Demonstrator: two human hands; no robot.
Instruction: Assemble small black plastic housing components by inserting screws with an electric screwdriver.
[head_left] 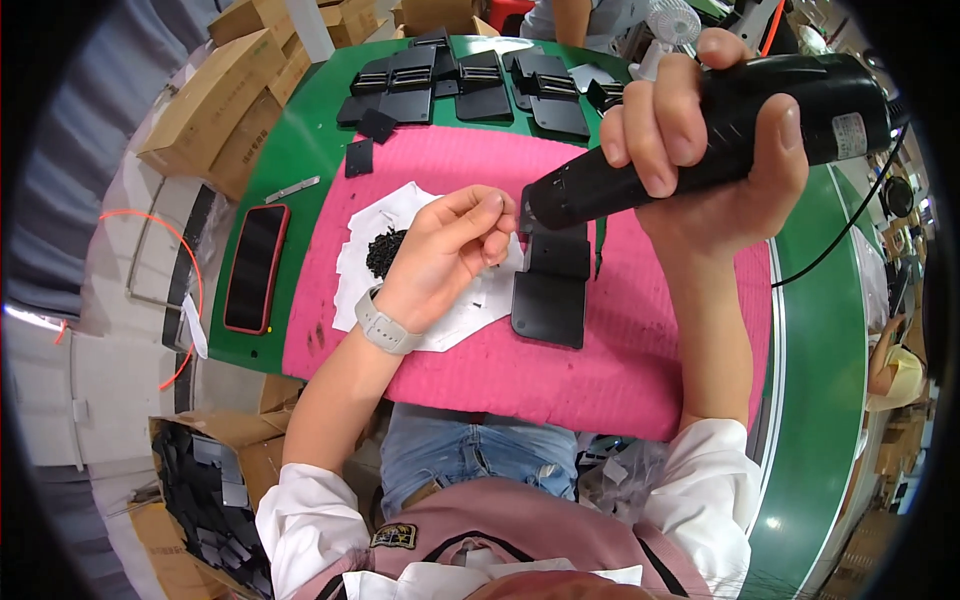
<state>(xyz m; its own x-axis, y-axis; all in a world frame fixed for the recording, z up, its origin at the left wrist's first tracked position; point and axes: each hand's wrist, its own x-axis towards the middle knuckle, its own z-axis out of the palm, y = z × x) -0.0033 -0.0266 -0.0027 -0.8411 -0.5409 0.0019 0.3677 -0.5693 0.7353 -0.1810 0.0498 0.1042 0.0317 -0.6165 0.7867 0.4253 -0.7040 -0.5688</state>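
Note:
My right hand (715,205) is wrapped round a black electric screwdriver (800,95), which points left and slightly down. The tip end of the tool is over the upper part of a black hinged bracket (548,308) lying on the pink foam mat (640,350). Beside that tip, the thumb and fingers of my left hand (445,245) are pinched together; whatever they hold, if anything, is too small to make out. Under my left hand lies a white paper sheet (440,338), bearing a heap of small black screws (382,255).
Several black brackets (405,95) stand along the far table edge, near two small black plates (359,157). A red-cased phone (257,270) lies left on the green table (320,90). A cable (840,240) trails from the screwdriver. Cardboard boxes (215,115) are at left; another person (572,20) is opposite.

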